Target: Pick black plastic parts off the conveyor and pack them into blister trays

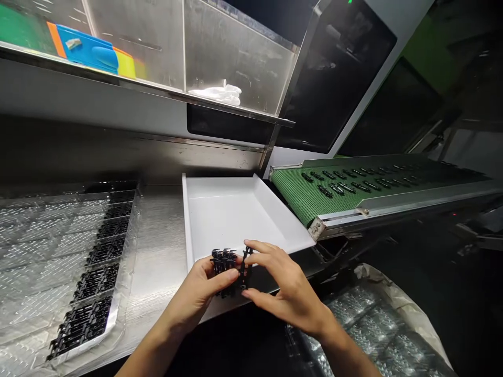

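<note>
Several small black plastic parts [223,261] are bunched together in my left hand [206,287], its thumb pressed across them. My right hand [285,285] pinches one more slim black part [245,267] by its two ends, thumb below and fingers above. That part stands upright just to the right of the bunch; I cannot tell if the two touch. Both hands are over the near edge of a white tray [236,209]. The undersides of the held parts are hidden by my fingers.
On the left lies a clear plastic tray [128,309] with rows of black parts [92,309]. A green conveyor belt [293,193] carries two lines of similar parts at right. White gloves [220,94] lie on the shelf above. A bag of clear trays [365,324] sits below right.
</note>
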Demonstrator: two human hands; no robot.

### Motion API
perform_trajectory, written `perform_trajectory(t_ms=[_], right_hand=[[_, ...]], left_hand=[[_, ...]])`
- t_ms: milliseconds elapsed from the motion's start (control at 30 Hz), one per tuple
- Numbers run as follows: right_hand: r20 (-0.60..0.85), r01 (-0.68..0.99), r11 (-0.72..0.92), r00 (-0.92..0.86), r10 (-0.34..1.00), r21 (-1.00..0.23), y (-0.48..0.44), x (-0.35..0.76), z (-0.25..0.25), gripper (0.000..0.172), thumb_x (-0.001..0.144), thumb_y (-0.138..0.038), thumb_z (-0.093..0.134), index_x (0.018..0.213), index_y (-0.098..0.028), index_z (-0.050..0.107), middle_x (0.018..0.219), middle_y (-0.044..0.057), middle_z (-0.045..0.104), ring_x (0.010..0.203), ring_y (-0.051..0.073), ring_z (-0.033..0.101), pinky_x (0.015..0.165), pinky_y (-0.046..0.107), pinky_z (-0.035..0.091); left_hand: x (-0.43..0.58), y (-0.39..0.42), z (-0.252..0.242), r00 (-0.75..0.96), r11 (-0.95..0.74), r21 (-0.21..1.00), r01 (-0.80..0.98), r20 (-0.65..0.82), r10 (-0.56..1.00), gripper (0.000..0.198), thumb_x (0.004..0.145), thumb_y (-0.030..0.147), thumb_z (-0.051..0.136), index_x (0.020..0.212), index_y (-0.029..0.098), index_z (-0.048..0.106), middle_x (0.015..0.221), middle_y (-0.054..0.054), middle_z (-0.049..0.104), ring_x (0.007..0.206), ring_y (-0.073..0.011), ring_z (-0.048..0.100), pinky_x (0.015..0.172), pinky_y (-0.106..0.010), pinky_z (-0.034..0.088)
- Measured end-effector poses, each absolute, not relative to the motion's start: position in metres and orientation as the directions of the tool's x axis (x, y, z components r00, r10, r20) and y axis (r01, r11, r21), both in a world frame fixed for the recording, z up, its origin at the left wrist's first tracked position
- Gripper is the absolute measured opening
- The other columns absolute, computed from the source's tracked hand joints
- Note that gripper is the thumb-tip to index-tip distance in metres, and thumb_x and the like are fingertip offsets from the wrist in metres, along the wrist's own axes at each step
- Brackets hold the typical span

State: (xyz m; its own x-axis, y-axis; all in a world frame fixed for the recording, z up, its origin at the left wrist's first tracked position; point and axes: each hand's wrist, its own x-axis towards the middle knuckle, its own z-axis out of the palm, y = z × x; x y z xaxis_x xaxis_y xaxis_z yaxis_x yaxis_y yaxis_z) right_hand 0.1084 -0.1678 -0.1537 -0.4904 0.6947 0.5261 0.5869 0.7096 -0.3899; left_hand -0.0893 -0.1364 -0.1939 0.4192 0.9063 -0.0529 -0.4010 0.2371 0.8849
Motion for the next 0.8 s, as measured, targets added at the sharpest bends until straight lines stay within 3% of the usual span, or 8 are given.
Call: perform_trajectory(t_ms=[100,233,433,667,733,800], right_hand=[[0.506,0.437,0.676,-0.451,0.736,-0.594,-0.171,0.106,-0.156,0.073,0.078,-0.016,0.076,0.14,-0.028,0.039,0.143,0.006,0.05,0.133,0.021,0.046,0.114,0.036,0.038],[0.456,0.384,0.635,-0.463,0.76,-0.67,-0.171,0.103,-0.161,0.086,0.077,-0.014,0.077,0.147,-0.034,0.03,0.147,0.003,0.046,0.135,0.02,0.044,0.115,0.035,0.036],[0.465,0.318,0.641,-0.479,0.745,-0.699,-0.166,0.102,-0.164,0.093,0.076,-0.011,0.078,0.149,-0.032,0.024,0.147,0.007,0.046,0.136,0.022,0.043,0.115,0.041,0.035],[0.438,0.393,0.641,-0.493,0.752,-0.659,-0.163,0.1,-0.164,0.094,0.074,-0.016,0.081,0.149,-0.032,0.026,0.146,0.006,0.047,0.135,0.021,0.044,0.114,0.038,0.037],[0.394,0.417,0.647,-0.545,0.74,-0.638,-0.152,0.107,-0.157,0.093,0.072,-0.025,0.084,0.148,-0.03,0.031,0.146,0.006,0.047,0.134,0.023,0.045,0.114,0.037,0.037],[0.327,0.587,0.576,-0.48,0.814,-0.569,-0.129,0.124,-0.144,0.078,0.071,-0.034,0.084,0.14,-0.028,0.046,0.139,0.005,0.055,0.127,0.023,0.053,0.108,0.035,0.043]], left_hand=[[-0.089,-0.14,-0.191,0.508,0.342,0.826,-0.448,-0.08,0.858,0.035,0.066,0.039,0.085,0.092,0.017,0.076,0.083,-0.006,0.075,0.079,-0.0197,0.066,0.076,-0.027,0.048],[-0.09,-0.142,-0.188,0.611,0.474,0.747,-0.467,-0.115,0.783,0.032,0.067,0.036,0.085,0.092,0.018,0.076,0.086,-0.007,0.075,0.084,-0.0203,0.068,0.076,-0.027,0.051],[-0.09,-0.141,-0.188,0.65,0.529,0.689,-0.495,-0.11,0.752,0.03,0.07,0.032,0.084,0.094,0.017,0.076,0.092,-0.008,0.075,0.083,-0.0167,0.069,0.075,-0.024,0.052],[-0.088,-0.135,-0.188,0.672,0.549,0.685,-0.479,-0.115,0.731,0.037,0.061,0.03,0.09,0.092,0.014,0.076,0.083,-0.007,0.075,0.077,-0.0169,0.069,0.069,-0.023,0.053],[-0.085,-0.134,-0.188,0.655,0.556,0.681,-0.476,-0.147,0.741,0.037,0.06,0.029,0.09,0.092,0.016,0.076,0.083,-0.006,0.075,0.076,-0.0165,0.07,0.069,-0.023,0.054],[-0.083,-0.133,-0.187,0.626,0.555,0.691,-0.463,-0.188,0.757,0.037,0.061,0.03,0.09,0.092,0.017,0.076,0.086,-0.006,0.076,0.076,-0.0164,0.07,0.072,-0.024,0.054]])
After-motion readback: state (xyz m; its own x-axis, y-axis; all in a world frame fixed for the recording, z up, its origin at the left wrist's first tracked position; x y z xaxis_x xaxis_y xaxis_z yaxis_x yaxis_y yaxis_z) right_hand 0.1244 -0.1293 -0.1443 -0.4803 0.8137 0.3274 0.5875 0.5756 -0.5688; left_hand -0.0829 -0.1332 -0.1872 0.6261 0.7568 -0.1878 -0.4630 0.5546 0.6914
